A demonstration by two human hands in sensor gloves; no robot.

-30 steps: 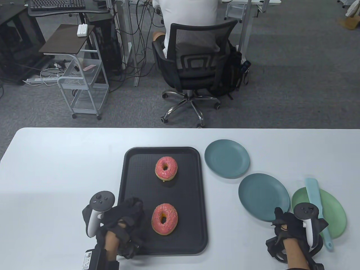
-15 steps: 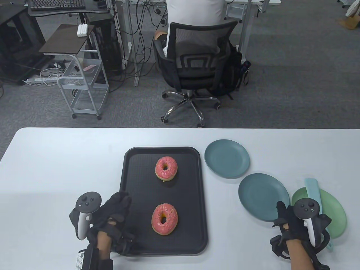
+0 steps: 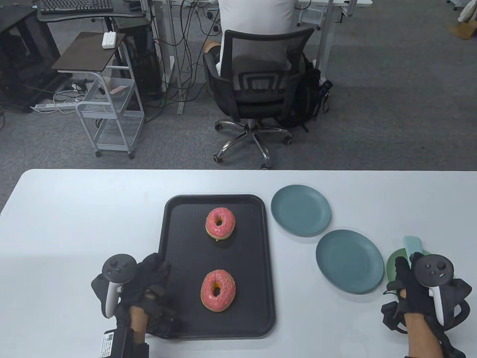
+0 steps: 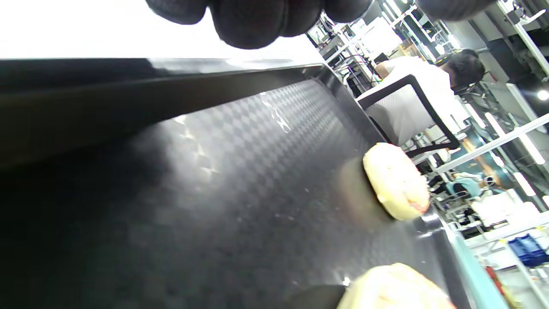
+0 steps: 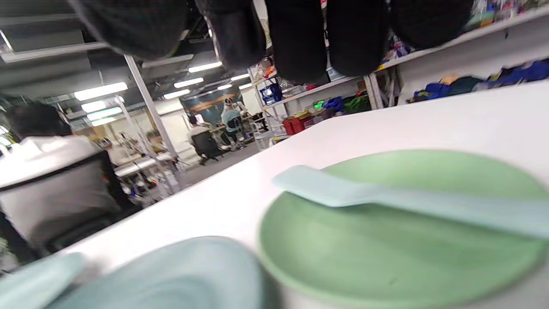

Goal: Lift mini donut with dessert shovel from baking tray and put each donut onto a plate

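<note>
Two pink-iced donuts lie on the black baking tray (image 3: 253,261), the far donut (image 3: 220,222) and the near donut (image 3: 218,291); the left wrist view shows both from the side (image 4: 394,180) (image 4: 394,287). My left hand (image 3: 154,268) rests on the tray's left rim with loosely bent fingers (image 4: 253,21) and holds nothing. The pale blue dessert shovel (image 3: 413,244) (image 5: 386,197) lies across the green plate (image 3: 390,263) (image 5: 386,262). My right hand (image 3: 406,270) hovers over that plate and covers the shovel's handle; its fingers (image 5: 296,38) hang above the shovel without gripping it.
Two teal plates stand right of the tray, one far (image 3: 300,210) and one nearer (image 3: 349,261), touching the green plate's left side. Beyond the white table (image 3: 93,216) a person sits in an office chair (image 3: 257,85).
My left hand slid left from over the tray to its left rim. My right hand moved right and forward over the green plate, covering most of the shovel.
</note>
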